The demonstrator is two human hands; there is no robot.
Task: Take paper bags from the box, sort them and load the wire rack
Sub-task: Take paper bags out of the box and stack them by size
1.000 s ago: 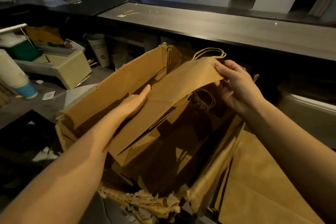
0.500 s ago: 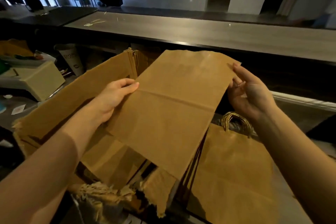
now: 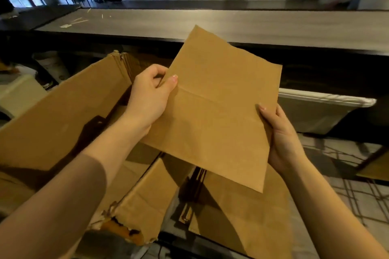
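Observation:
A flat, folded brown paper bag [image 3: 214, 111] is held up in the middle of the view, tilted with its far corner toward the counter. My left hand [image 3: 149, 94] pinches its left edge with the thumb on top. My right hand [image 3: 280, 139] grips its right edge from below. Under and left of the bag stands the open, torn cardboard box [image 3: 63, 115]. More flat paper bags [image 3: 242, 216] lie in a pile beneath, right of the box. Wire grid of the rack [image 3: 357, 185] shows at the lower right.
A long grey counter [image 3: 231, 25] runs across behind the bag. A pale bin [image 3: 320, 113] sits below it on the right. A white cup [image 3: 52, 65] and a beige container [image 3: 19, 92] stand at the far left.
The bag came up out of the box and moved right, over the pile. My left hand closed on its left edge; my right hand slid down its right edge.

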